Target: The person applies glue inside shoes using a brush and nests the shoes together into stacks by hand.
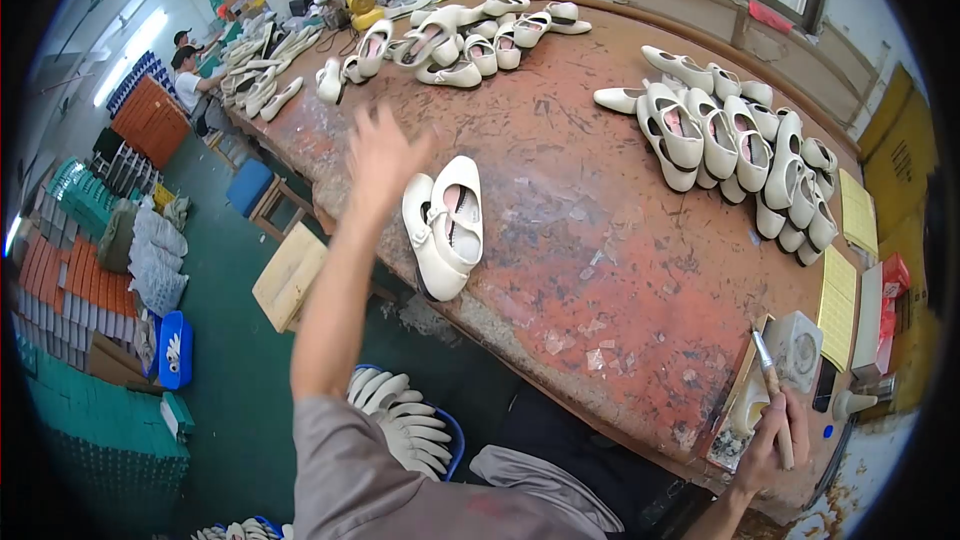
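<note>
bench (pixel 600 260): red-brown, scuffed, worn at the near edge. shoe pile (pixel 740 145): cream, stacked at the bench's right side. left hand (pixel 385 152): arm outstretched over the bench, blurred, fingers spread apart, raised toward the far shoes (pixel 430 45). pair of shoes (pixel 445 265): cream, strapped, near the left wrist, by the near edge. right hand (pixel 775 435): low at right, fingers clamped on brush (pixel 769 375), bristles pointing away.
</note>
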`<control>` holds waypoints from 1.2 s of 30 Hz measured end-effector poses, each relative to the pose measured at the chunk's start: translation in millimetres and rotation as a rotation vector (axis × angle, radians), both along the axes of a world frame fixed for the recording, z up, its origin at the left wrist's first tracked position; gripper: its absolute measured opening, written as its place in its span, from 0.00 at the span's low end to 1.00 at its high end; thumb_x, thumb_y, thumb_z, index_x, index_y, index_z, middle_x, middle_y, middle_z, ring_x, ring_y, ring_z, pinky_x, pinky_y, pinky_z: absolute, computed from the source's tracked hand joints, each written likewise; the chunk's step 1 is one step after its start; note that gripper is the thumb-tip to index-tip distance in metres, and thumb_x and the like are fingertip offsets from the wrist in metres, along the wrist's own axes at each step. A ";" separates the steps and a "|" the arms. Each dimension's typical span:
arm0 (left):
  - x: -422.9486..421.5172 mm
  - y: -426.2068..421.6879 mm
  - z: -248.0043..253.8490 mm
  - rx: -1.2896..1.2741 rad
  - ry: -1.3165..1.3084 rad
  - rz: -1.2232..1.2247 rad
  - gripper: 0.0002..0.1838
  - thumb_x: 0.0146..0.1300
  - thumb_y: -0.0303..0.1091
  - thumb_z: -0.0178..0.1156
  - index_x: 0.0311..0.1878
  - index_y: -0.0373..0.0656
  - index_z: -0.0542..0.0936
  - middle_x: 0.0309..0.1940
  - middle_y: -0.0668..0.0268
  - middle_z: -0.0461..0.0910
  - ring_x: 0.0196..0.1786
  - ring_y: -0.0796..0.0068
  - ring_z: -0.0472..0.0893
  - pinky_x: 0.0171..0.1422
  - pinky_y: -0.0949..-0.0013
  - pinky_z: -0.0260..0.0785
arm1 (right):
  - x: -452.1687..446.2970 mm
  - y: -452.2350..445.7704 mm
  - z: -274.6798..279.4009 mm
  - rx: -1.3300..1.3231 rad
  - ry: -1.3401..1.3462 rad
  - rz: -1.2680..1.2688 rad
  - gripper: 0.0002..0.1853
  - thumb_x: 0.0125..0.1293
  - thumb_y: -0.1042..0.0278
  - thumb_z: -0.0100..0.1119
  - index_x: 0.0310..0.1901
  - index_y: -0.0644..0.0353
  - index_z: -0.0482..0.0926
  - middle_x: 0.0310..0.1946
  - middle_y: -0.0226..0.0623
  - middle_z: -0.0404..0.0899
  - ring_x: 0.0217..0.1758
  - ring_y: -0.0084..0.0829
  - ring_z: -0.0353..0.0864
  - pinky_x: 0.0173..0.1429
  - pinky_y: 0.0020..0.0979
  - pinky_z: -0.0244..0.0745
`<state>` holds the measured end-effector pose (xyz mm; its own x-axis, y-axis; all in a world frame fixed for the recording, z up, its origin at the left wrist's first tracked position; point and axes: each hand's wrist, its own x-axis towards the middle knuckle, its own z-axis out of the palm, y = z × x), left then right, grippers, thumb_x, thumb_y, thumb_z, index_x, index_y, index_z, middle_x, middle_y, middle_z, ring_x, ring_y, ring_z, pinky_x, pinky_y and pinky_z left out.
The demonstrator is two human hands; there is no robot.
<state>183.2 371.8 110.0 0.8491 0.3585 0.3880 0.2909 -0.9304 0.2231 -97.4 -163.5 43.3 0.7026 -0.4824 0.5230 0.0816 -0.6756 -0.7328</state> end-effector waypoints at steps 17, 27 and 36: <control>-81.0 -132.9 -123.7 0.183 -0.223 -0.619 0.10 0.65 0.31 0.74 0.47 0.42 0.97 0.70 0.49 0.80 0.68 0.44 0.79 0.67 0.38 0.75 | -19.0 -8.4 -11.4 -0.051 -0.049 0.028 0.10 0.78 0.76 0.67 0.51 0.76 0.89 0.30 0.39 0.82 0.29 0.26 0.79 0.34 0.30 0.70; -97.4 -119.3 -111.5 0.016 0.489 -0.479 0.12 0.62 0.34 0.75 0.40 0.32 0.93 0.37 0.40 0.90 0.45 0.39 0.91 0.57 0.45 0.83 | -67.5 -55.7 -8.5 -0.043 0.025 -0.115 0.11 0.76 0.78 0.69 0.54 0.74 0.90 0.36 0.43 0.91 0.36 0.30 0.89 0.48 0.31 0.84; -182.5 -285.0 -112.6 -0.414 0.383 -0.702 0.20 0.65 0.20 0.71 0.56 0.39 0.74 0.37 0.42 0.87 0.45 0.31 0.88 0.52 0.37 0.76 | -65.1 -75.4 29.7 -0.218 0.252 -0.125 0.02 0.66 0.77 0.75 0.39 0.64 0.92 0.29 0.37 0.89 0.29 0.27 0.85 0.36 0.31 0.77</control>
<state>0.7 86.7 -2.6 0.9700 -0.2429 -0.0113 -0.1907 -0.7889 0.5842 -162.6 -238.8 73.0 0.7654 -0.4690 0.4406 -0.1764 -0.8114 -0.5572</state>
